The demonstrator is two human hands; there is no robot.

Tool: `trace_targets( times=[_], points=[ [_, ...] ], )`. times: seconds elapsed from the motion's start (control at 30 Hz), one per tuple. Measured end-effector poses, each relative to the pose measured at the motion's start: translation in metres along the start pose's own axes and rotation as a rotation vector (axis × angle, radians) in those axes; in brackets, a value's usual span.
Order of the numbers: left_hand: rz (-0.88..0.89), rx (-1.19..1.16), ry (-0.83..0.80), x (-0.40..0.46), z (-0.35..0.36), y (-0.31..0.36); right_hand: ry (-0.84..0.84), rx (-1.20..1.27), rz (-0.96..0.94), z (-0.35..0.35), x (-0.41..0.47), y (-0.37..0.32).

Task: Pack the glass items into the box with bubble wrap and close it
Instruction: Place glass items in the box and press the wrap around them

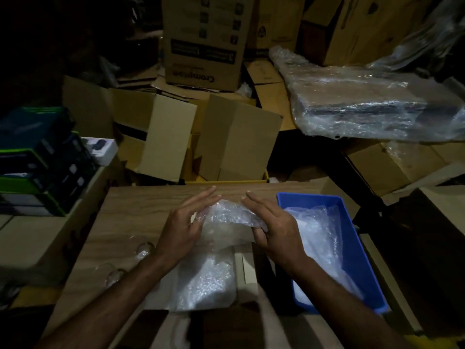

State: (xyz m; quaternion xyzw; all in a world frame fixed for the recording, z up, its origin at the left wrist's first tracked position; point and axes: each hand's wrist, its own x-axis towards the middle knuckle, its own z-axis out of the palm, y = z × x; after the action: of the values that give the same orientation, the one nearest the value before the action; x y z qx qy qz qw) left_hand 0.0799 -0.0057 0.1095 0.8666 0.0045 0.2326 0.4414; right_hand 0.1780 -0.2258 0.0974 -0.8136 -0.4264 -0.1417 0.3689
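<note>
Midway, both hands, left [180, 230] and right [273, 226], pinch bubble wrap [226, 217] over the open box [247, 270]; glasses [144, 249] wait, closing remains.

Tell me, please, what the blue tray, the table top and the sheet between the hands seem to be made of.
Blue tray: probably moulded plastic, smooth, with an even colour and a rounded rim.
Table top: wood grain pattern, matt; possibly laminate rather than solid wood.
Sheet: clear bubble wrap plastic, shiny, with small bubbles and crinkles; the left hand and the right hand both hold it.
</note>
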Motion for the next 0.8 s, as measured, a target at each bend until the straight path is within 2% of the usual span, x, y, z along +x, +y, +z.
trace_targets(
  times=[0.27,0.6,0.7,0.8],
  points=[
    [-0.054,-0.050,0.088,-0.011,-0.023,-0.014,-0.085,0.079,0.053,0.023,0.011,-0.015],
    [-0.109,-0.225,0.163,-0.007,-0.035,-0.011,0.057,0.193,0.172,0.039,0.022,-0.037],
    [-0.103,-0.144,0.151,-0.009,-0.039,-0.013,0.068,0.192,0.175,0.039,0.025,-0.042],
    [-0.028,0.020,0.088,-0.014,-0.043,-0.015,-0.003,0.160,0.133,0.038,0.021,-0.046]
  ],
)
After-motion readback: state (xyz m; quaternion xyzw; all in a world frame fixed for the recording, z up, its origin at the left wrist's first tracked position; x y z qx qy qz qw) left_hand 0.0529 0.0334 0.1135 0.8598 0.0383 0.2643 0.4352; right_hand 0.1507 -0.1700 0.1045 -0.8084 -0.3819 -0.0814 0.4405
